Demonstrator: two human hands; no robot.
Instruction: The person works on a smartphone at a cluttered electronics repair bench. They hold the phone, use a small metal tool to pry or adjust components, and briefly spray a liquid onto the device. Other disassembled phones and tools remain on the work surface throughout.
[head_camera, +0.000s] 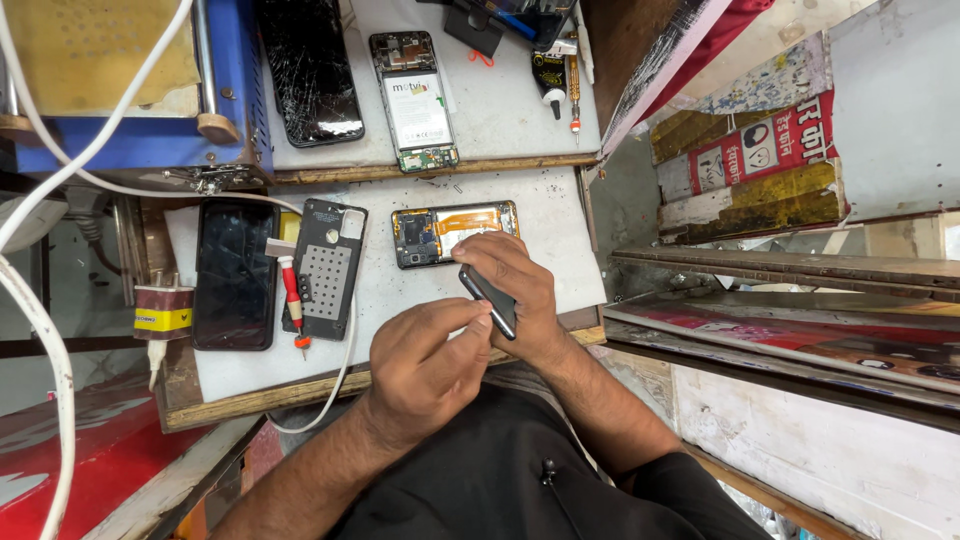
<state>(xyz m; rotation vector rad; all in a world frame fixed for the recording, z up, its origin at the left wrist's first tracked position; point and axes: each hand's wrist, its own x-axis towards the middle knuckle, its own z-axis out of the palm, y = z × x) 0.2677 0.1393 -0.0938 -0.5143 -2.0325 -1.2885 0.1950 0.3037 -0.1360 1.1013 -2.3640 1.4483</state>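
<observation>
A dark phone (489, 297) is held edge-up just above the front edge of the lower bench (420, 290), near its right corner. It is gripped by the right hand (510, 285), whose fingers are wrapped over the top and closed on the body. The left hand (425, 360) is set against the phone's lower end, thumb and forefinger pinched together on its edge — whether a tool lies between them cannot be told. Just behind the hands, toward the bench's rear edge, an opened phone (455, 233) is laid flat, its board and an orange flex exposed. Near the middle of the bench a back cover (325, 265) is placed inside-up, with a red-handled screwdriver (291, 295) beside it. Along the left edge a black screen (235, 272) is laid face-up, and a charger (163, 312) hangs at that edge. A white cable (340, 375) is draped over the front edge. On the upper shelf (500, 110) a cracked screen (310, 70) and a second opened phone (418, 100) — battery showing — are laid side by side, apart.
</observation>
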